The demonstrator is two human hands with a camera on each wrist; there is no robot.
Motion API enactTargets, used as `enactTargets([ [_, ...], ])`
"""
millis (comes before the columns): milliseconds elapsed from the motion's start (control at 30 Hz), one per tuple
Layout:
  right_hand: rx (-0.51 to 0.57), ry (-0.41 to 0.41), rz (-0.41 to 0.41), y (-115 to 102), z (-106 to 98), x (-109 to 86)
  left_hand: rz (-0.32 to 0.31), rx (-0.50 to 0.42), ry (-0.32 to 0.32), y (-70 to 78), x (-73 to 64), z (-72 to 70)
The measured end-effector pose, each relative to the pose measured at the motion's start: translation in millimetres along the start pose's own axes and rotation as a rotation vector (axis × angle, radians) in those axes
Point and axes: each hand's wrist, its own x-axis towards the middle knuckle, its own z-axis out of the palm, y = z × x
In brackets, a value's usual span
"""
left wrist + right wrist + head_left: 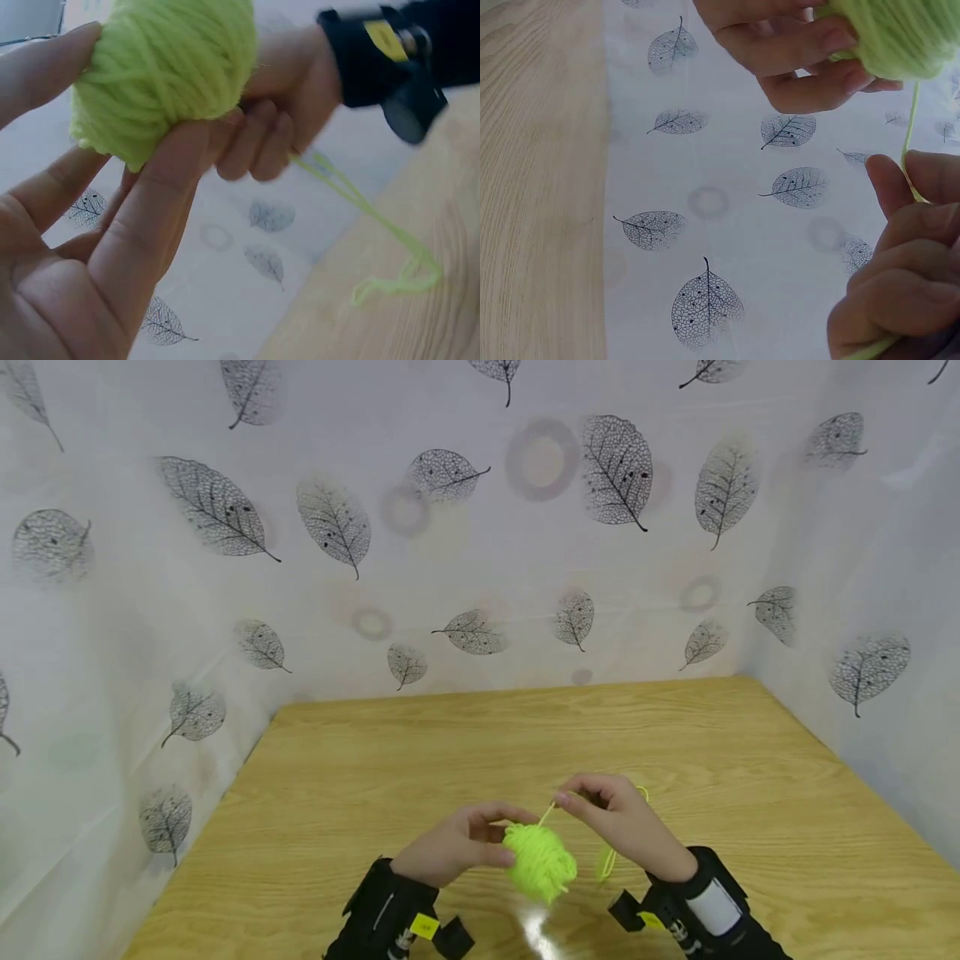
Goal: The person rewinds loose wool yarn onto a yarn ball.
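Observation:
A bright yellow-green ball of yarn is held above the table by my left hand, its thumb and fingers gripping the near side. In the left wrist view the wound strands of the yarn ball show between thumb and fingers. My right hand pinches a strand of yarn that runs taut from the ball to the thumb and fingertip. The other fingers of the right hand are curled. From behind that hand a loose yarn tail hangs down in a loop.
The wooden table spreads out under both hands. A white curtain printed with grey leaves stands along the back and both sides. Each wrist wears a black band with a small camera, the right one close to the hanging yarn.

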Motion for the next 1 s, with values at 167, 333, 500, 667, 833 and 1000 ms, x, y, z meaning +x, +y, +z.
enactTargets([
  [167,-0.001,-0.068,0.021,7.6,2.2,2.3,0.112,-0.178,0.054,0.7,-1.0,-2.6],
  [333,-0.063,-0.147,0.039,15.2,9.6,3.5,0.237,-0.272,0.189,5.4,0.4,0.6],
  [500,-0.118,-0.215,-0.009,19.9,23.4,3.6,0.263,-0.308,0.386,10.0,2.3,5.5],
  [667,-0.123,-0.293,-0.051,17.6,34.3,1.3,0.223,-0.211,0.644,11.4,6.8,10.5],
  [833,-0.115,-0.347,-0.075,9.3,37.1,-1.4,0.211,-0.045,0.795,7.3,10.3,11.4],
  [1000,-0.129,-0.378,-0.088,1.2,35.3,-4.0,0.212,0.124,0.882,-0.6,13.1,9.1],
])
